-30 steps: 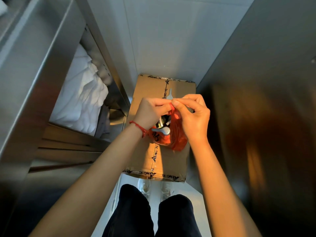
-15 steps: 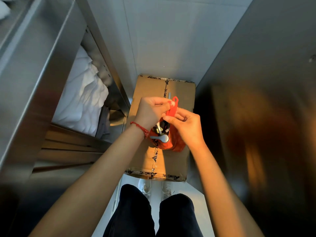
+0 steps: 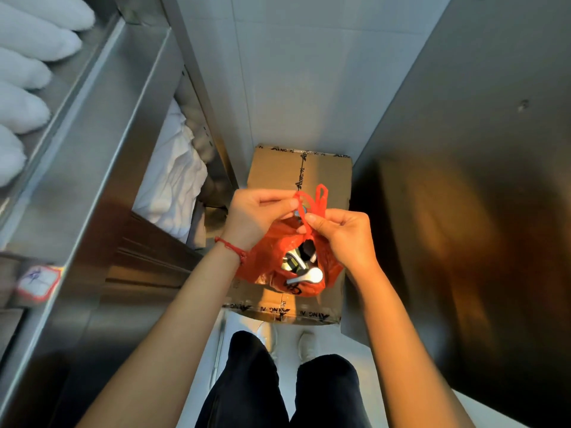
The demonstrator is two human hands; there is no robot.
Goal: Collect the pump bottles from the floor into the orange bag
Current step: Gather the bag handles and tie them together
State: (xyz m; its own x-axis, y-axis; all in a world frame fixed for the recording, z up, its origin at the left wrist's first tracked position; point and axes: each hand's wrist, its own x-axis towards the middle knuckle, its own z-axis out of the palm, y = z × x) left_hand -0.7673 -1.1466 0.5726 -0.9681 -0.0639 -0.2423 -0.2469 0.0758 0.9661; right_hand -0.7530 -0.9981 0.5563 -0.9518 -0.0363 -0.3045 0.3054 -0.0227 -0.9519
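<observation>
Right now your left hand (image 3: 258,216) and right hand (image 3: 343,237) each pinch a thin handle loop of the crinkled orange plastic bag (image 3: 272,261) above the taped brown cardboard box (image 3: 278,169); white-topped pump bottles (image 3: 304,273) sit inside the bag.

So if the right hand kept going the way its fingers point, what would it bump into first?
Probably the left hand: the right hand points leftward across the orange bag's handles, which both pinch. Depth is unclear.
</observation>
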